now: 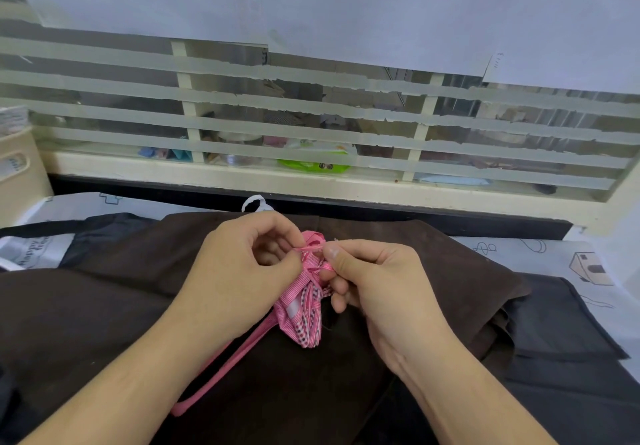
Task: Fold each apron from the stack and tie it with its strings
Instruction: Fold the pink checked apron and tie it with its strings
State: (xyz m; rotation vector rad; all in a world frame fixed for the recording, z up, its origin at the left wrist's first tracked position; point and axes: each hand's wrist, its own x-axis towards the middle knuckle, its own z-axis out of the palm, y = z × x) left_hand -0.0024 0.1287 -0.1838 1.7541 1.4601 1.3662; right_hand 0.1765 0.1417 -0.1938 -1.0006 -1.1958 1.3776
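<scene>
Over brown cloth point(398, 271), left hand point(239, 271) and right hand point(374, 285) pinch a striped pink apron's point(301, 309) thin string point(311, 246).

The light is soft and even, not too bright. The white paper point(311, 1) on the far window point(311, 122) glows pale, so daylight seems to come through there. Shadows are faint, with only a small dark patch under the hands. There is no strong glare. Straight lines bend near the left and right edges. Things behind the glass look fuzzy. The brown cloth point(138, 306) looks very dark.
</scene>
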